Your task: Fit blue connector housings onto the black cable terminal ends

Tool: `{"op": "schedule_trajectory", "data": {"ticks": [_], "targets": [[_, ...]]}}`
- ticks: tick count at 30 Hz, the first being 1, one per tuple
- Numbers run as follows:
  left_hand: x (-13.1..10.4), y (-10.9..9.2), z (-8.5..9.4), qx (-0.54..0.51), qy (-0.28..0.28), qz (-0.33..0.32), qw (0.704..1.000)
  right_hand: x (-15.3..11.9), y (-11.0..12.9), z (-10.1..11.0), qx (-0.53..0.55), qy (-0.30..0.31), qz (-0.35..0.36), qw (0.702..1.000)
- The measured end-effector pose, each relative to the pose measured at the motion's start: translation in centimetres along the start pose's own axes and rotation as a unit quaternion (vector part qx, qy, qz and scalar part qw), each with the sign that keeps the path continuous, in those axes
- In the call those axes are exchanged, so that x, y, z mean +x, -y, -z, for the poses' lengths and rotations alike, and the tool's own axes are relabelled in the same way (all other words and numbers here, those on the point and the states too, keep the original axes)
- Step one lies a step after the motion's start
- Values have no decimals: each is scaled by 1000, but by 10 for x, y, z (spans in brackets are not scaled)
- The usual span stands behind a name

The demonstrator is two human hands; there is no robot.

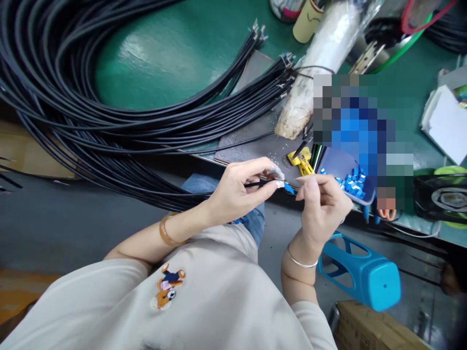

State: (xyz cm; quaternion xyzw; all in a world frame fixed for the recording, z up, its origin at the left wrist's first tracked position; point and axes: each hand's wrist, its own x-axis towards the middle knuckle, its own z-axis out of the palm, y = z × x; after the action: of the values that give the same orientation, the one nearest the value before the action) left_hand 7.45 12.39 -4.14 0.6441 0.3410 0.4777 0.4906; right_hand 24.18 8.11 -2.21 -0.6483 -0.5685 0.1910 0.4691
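One light shirt (233, 296) up close, green bench (156, 68) beyond
Left hand (231, 189) has its grip pinched on one black cable (251, 184) by the bench edge, one blue piece (289, 188) just beyond; can't tell if the right hand's (324, 204) grip holds anything. One yellow tool (302, 160), one tray (336, 156) of uncountable blue bits (353, 184), loads more cables (164, 121). One blue stool (383, 282), grey floor (272, 253).

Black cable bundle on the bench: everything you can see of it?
The black cable bundle is many thin, round cables with smooth, slightly shiny jackets, rubber- or plastic-looking. It sweeps in a loose curve from the upper left across the green bench, some strands sagging past its near edge. The bared ends, showing multicoloured inner wires, gather in two clusters, the nearer one over a dark mat beside the plastic-wrapped roll.
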Motion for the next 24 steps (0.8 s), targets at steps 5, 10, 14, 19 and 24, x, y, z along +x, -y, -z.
{"op": "schedule_trajectory", "data": {"ticks": [5, 10, 14, 19, 24], "targets": [[6, -2, 3, 4, 29, -62, 998, 0, -1, 3, 57, 141, -34, 988], [9, 1, 5, -58, 73, -151, 984, 4, 0, 2, 104, 132, 7, 986], [10, 7, 4, -55, 60, -157, 984, 12, 4, 9, 63, 137, 54, 987], [8, 12, 3, -17, 47, -114, 992, 19, 5, 16, -56, 162, 119, 978], [7, 13, 1, -49, 49, -6, 998, 18, 1, 10, -108, 112, 155, 976]]}}
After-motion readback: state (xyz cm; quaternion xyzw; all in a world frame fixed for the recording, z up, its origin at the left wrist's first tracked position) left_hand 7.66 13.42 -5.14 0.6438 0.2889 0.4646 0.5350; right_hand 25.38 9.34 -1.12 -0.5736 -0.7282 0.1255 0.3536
